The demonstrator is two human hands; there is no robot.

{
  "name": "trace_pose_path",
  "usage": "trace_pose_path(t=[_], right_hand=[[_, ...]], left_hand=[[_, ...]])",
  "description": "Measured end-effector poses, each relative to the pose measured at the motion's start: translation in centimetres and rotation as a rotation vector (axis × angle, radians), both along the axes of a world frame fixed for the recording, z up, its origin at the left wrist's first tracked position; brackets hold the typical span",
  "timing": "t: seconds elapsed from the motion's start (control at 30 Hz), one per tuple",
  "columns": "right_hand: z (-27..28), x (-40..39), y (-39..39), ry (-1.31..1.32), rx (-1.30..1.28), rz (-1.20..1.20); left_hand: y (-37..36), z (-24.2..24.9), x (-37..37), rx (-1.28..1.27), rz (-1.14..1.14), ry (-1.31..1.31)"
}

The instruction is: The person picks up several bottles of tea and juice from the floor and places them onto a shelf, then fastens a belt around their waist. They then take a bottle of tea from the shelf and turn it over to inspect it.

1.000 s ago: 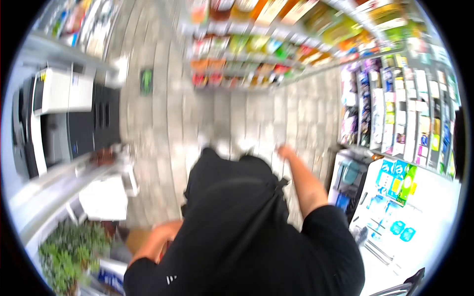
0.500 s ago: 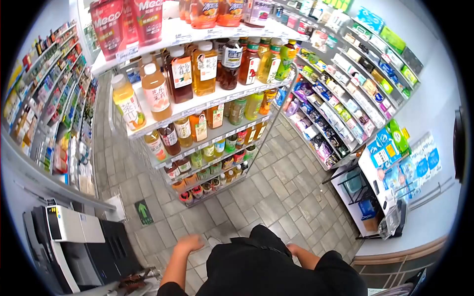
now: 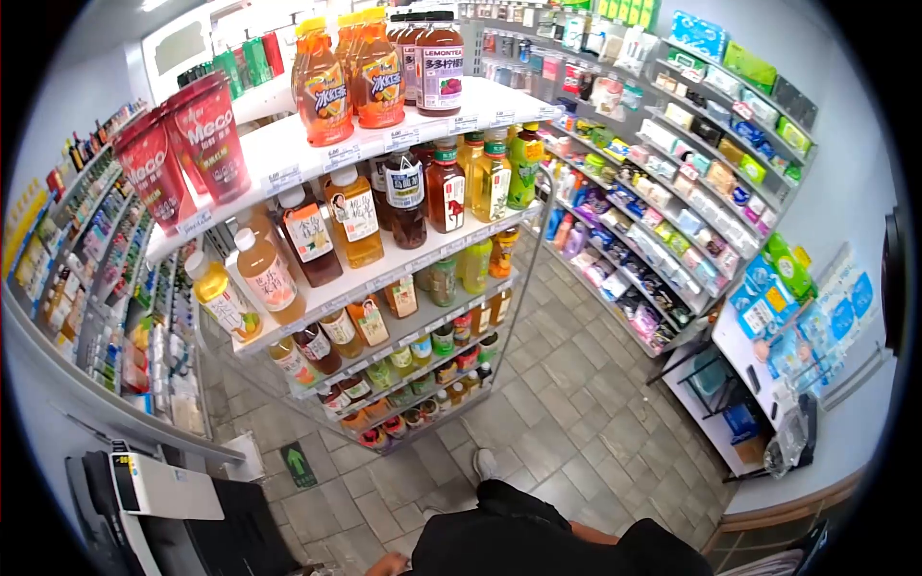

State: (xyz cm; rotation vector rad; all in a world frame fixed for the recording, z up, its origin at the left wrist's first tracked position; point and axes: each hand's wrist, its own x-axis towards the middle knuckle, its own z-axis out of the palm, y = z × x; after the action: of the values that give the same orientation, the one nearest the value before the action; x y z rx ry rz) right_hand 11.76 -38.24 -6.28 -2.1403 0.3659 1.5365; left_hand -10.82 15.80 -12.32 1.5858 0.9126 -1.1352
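Note:
My left hand shows only in part at the bottom edge, beside my black shirt. Its fingers are cut off too much to judge. My right forearm comes out at the other side of the shirt, and the right hand is hidden. Ahead stands a drink shelf, apart from both hands. Red Meco cups, orange iced tea bottles and a lemon tea bottle stand on its top. Bottled teas fill the tier below.
A black and white printer stands at lower left, near a green floor arrow. Packed shelves line the right wall. A white table stands below them. Grey tiles cover the floor, where one shoe shows.
The view has tilted up and shifted, so more of the shelf top shows. My left hand has dropped to the bottom edge; my right hand has gone behind the shirt. One shoe has come into view.

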Motion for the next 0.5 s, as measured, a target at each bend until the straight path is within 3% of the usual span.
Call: trace_pose_path(t=[0.23,0.27,0.3,0.33,0.37,0.47,0.5], right_hand=[[-8.1,14.9,-0.6,-0.026,0.093,0.179],[-7.9,18.2,0.1,0.002,0.086,0.059],[-7.8,21.7,1.2,0.033,0.076,-0.062],[-8.2,24.8,1.7,0.062,0.111,-0.149],[-8.3,27.9,2.7,0.030,0.081,-0.047],[-10.1,36.4,4.8,0.012,-0.047,0.294],[-11.1,39.1,5.8,-0.013,-0.082,0.417]], left_hand=[[0.2,5.8,-2.5,-0.078,0.282,0.298],[0.8,5.9,-1.5,-0.142,0.289,0.308],[1.9,5.9,-0.4,-0.386,0.311,0.373],[-0.7,4.5,1.7,-0.075,0.186,0.194],[-3.7,2.9,4.7,0.270,0.033,0.071],[-7.8,1.6,13.8,0.378,0.083,-0.245],[-9.3,5.3,18.2,0.292,-0.064,-0.292]])
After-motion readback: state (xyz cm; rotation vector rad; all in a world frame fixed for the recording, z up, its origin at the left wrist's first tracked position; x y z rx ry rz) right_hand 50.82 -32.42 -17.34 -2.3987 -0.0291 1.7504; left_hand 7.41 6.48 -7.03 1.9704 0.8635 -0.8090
